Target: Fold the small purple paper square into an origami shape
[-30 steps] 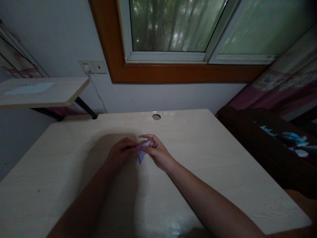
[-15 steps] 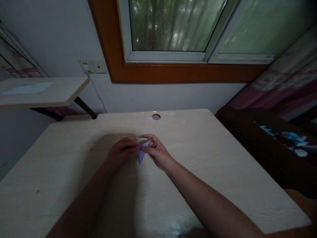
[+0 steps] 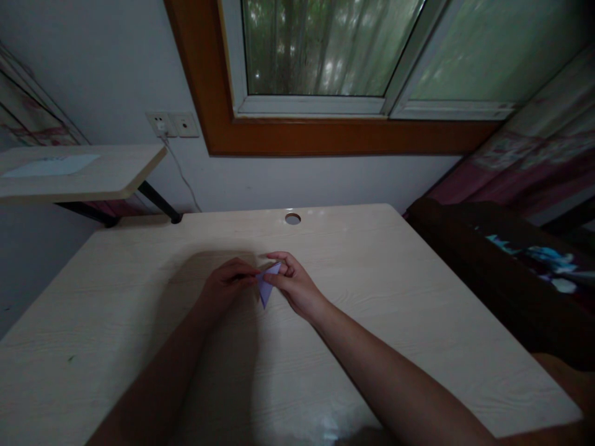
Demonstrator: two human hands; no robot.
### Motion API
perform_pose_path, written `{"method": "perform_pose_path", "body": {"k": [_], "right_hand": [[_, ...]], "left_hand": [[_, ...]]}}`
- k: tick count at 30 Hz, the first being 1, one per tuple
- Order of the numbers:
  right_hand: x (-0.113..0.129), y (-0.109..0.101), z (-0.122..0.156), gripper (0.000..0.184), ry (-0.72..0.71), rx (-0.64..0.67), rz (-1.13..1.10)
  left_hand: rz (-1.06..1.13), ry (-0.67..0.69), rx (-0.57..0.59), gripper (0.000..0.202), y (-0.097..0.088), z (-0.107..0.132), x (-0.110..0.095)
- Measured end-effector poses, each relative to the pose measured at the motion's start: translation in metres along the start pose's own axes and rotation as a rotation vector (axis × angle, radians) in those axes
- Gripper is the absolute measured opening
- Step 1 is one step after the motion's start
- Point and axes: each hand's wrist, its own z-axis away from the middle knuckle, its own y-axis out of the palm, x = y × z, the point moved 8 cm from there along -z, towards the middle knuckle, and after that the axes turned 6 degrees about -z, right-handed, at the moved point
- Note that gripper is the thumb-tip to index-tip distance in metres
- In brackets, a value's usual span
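A small piece of folded purple paper (image 3: 266, 293), roughly triangular with one point hanging downward, is held between my two hands above the desk (image 3: 353, 260). My left hand (image 3: 230, 277) pinches its left corner between thumb and fingertips. On the other side, my right hand (image 3: 295, 285) grips the upper right part, thumb on the near face and fingers behind. The paper's back and its inner folds are hidden.
A raised shelf (image 3: 83, 179) on black legs stands at the back left, with a white sheet (image 3: 51, 165) on it. The desk has a round cable hole (image 3: 292, 218) near its back edge. Behind are a wall socket (image 3: 160, 124) with a plugged-in cord and a window (image 3: 325, 49).
The lower tip of the purple paper has shifted very slightly to the right. Both hands keep almost the same place and grip.
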Motion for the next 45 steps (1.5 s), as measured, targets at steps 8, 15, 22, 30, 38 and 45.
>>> {"method": "perform_pose_path", "body": {"k": [8, 15, 22, 30, 38, 45], "right_hand": [[-0.001, -0.006, -0.001, 0.041, -0.076, -0.030, 0.090], [0.000, -0.003, 0.002, 0.042, -0.107, -0.013, 0.196], [0.007, -0.006, 0.003, 0.040, -0.160, -0.082, 0.245], [0.021, -0.024, 0.001, 0.043, -0.244, -0.272, 0.085], [0.020, -0.013, 0.001, 0.053, -0.195, -0.170, 0.056], [0.014, -0.010, 0.000, 0.048, -0.155, -0.159, 0.112]], "left_hand": [[0.046, -0.229, 0.024, 0.017, 0.004, 0.006, 0.005], [-0.081, -0.217, 0.122, 0.024, 0.014, 0.005, 0.006], [-0.065, -0.238, 0.133, 0.025, 0.014, 0.007, 0.007], [-0.006, -0.268, 0.108, 0.024, 0.011, 0.007, 0.015], [0.022, -0.288, 0.054, 0.023, 0.007, 0.006, 0.016], [-0.002, -0.260, 0.093, 0.027, 0.009, 0.004, 0.010]]}}
